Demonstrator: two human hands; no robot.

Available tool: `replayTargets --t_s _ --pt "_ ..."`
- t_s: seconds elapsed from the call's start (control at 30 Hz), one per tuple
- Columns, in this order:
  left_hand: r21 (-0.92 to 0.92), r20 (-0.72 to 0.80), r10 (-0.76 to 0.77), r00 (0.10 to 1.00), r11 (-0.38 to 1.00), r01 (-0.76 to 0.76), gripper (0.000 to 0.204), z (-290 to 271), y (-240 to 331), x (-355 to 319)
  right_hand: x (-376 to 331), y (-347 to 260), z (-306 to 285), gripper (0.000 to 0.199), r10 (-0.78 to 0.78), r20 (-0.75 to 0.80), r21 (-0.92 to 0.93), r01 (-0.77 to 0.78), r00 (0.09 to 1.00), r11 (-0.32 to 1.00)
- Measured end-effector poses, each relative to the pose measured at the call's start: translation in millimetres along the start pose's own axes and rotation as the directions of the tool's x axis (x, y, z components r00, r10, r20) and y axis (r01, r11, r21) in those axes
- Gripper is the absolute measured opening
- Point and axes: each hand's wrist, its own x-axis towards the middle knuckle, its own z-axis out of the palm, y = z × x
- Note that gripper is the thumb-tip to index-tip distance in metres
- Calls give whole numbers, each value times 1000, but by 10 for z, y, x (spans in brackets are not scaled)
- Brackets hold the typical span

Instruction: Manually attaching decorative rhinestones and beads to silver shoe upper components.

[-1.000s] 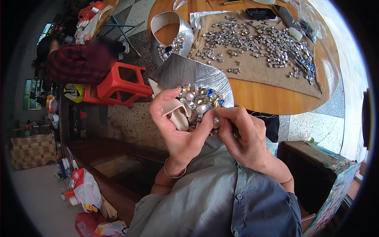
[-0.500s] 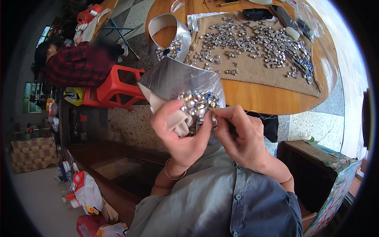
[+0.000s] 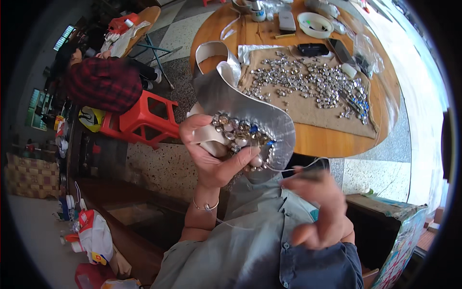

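My left hand (image 3: 211, 161) grips a curved silver piece (image 3: 240, 98) with a cream lining, shaped like a shoe upper, over my lap. Its thumb presses at the edge of a dense cluster of rhinestones (image 3: 236, 132), mostly clear and silver, with a few blue ones and a pearl-like bead. The fingers underneath are partly hidden. A pale thread (image 3: 281, 170) runs from the cluster toward my right hand (image 3: 320, 207). This hand is raised right of the piece and smeared by motion; whether it pinches a needle or the thread is unclear.
On the wooden table (image 3: 337, 147), a brown cloth (image 3: 308, 115) carries many loose rhinestones (image 3: 313, 79). Beside it stands another silver piece (image 3: 214, 53). Farther back are a phone (image 3: 340, 50), a black case (image 3: 313, 49) and a white bowl (image 3: 315, 24). A person in plaid (image 3: 103, 84) sits near red stools (image 3: 149, 118).
My right hand has left the rhinestone cluster and swung right and down, and the thread now shows. The silver piece has tilted and shifted slightly right. The view has shifted, showing more of the table's far side.
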Motion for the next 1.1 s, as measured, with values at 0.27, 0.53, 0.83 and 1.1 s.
replayTargets --t_s 0.27,0.53,0.83,1.1 --pt "-419 212 -83 974 892 168 80 99 -55 31 312 692 -93 15 405 225 721 -431 886 543" --pt "-507 203 -293 934 785 356 83 172 -196 -27 377 762 134 18 608 -62 841 -286 792 459" --pt "-399 1 -57 998 915 52 83 -169 -283 -19 -720 1735 -1983 24 414 -166 859 338 895 -386" --pt "-383 -120 -91 989 923 39 74 -229 -394 -5 -1602 1278 -2908 15 465 -416 859 506 782 -82"
